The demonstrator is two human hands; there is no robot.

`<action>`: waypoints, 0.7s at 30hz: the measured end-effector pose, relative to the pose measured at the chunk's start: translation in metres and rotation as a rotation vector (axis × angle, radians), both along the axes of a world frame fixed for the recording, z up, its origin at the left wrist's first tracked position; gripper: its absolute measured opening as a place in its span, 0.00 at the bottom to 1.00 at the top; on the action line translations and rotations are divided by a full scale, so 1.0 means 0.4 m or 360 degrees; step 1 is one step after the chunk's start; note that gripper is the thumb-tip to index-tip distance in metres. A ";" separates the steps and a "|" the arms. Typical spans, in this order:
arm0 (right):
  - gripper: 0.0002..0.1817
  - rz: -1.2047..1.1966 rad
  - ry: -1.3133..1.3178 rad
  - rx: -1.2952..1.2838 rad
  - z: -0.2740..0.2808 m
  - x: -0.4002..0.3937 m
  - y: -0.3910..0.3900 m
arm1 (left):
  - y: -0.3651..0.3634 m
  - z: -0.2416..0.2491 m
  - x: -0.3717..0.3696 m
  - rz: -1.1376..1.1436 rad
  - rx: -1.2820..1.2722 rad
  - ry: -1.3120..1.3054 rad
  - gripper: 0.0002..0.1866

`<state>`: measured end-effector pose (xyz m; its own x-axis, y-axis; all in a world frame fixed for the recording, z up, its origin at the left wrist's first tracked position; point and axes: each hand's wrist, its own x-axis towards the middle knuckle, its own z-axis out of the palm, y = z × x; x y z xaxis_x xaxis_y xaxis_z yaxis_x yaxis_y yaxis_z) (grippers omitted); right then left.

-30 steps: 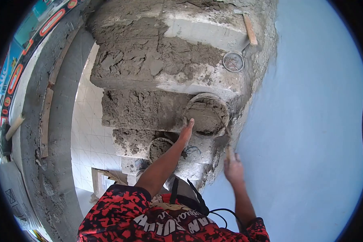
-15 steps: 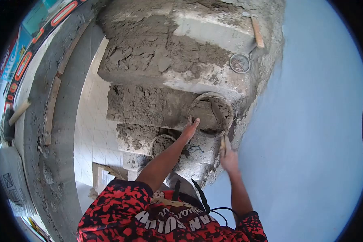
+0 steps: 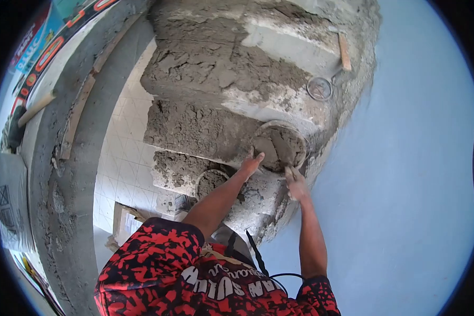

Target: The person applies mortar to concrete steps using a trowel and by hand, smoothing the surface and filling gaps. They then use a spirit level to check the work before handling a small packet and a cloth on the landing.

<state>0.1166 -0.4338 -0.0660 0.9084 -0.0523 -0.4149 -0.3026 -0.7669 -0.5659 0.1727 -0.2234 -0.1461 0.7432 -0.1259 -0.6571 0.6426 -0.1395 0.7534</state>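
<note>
A round bucket (image 3: 273, 125) of wet grey mortar (image 3: 290, 147) stands on a rough concrete step. My left hand (image 3: 252, 162) is at its near left rim, thumb over the edge and fingers closed on it. At the near right rim, my right hand (image 3: 296, 183) is closed round the handle of a trowel, whose blade is in the mortar and hard to make out. A second, smaller bucket (image 3: 211, 180) with mortar in it sits lower left, partly behind my left forearm.
Mortar-covered steps (image 3: 195, 63) rise ahead. A small round container (image 3: 319, 88) and a wooden-handled tool (image 3: 344, 51) lie on the upper right steps. The blue wall (image 3: 405, 158) runs along the right. A hammer (image 3: 36, 109) lies at far left.
My right hand has moved slightly up toward the bucket, and the trowel has gone deeper into the mortar. My left hand stays at the rim. The view has shifted a little.
</note>
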 end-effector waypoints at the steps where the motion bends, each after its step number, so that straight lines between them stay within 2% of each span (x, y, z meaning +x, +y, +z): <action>1: 0.24 0.0028 0.0000 -0.0003 0.065 -0.025 0.018 | 0.007 -0.042 -0.005 0.0088 -0.0054 0.0077 0.54; 3: 0.22 0.0111 -0.0266 -0.0225 0.210 -0.088 0.066 | 0.026 -0.058 -0.016 0.0200 -0.0121 0.0170 0.53; 4: 0.22 0.0137 -0.0251 -0.0228 0.223 -0.107 0.086 | 0.042 -0.038 -0.026 0.0408 -0.0148 0.0250 0.49; 5: 0.23 0.0094 -0.0158 -0.0156 0.228 -0.128 0.111 | 0.055 -0.044 -0.038 0.0605 -0.0167 0.0330 0.46; 6: 0.24 0.0053 -0.0079 -0.0086 0.227 -0.137 0.136 | 0.063 -0.065 -0.038 0.0622 -0.0167 0.0333 0.46; 7: 0.24 0.0066 -0.0073 -0.0086 0.191 -0.147 0.157 | 0.059 -0.130 -0.043 0.0763 -0.0318 0.0358 0.42; 8: 0.24 0.0236 -0.0158 -0.0199 0.122 -0.155 0.178 | 0.059 -0.168 -0.048 0.0900 -0.0467 0.0379 0.37; 9: 0.25 0.0405 -0.0249 -0.0309 0.062 -0.156 0.200 | 0.069 -0.164 -0.055 0.0907 -0.0463 0.0377 0.37; 11: 0.26 0.0395 -0.0242 -0.0382 -0.016 -0.142 0.261 | 0.088 -0.160 -0.080 0.0862 -0.0351 0.0575 0.30; 12: 0.27 0.0380 -0.0236 -0.0461 -0.038 -0.137 0.274 | 0.089 -0.165 -0.092 0.0854 -0.0340 0.0579 0.30; 14: 0.27 0.0302 -0.0252 -0.0418 -0.031 -0.131 0.255 | 0.089 -0.171 -0.110 0.0994 -0.0433 0.0477 0.26; 18: 0.26 0.0134 -0.0201 -0.0332 0.026 -0.110 0.196 | 0.091 -0.095 -0.104 0.0856 -0.0513 0.0517 0.26; 20: 0.26 0.0099 -0.0174 -0.0319 0.033 -0.092 0.184 | 0.082 -0.110 -0.072 0.0816 -0.0416 0.0526 0.29; 21: 0.25 0.0041 -0.0218 -0.0179 0.024 -0.086 0.182 | 0.078 -0.117 -0.060 0.0822 -0.0427 0.0526 0.29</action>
<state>0.0824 -0.3608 -0.0563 0.9576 -0.0676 -0.2801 -0.2083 -0.8343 -0.5105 0.1487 -0.1923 -0.1929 0.5170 0.0014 -0.8560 0.7795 0.4125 0.4714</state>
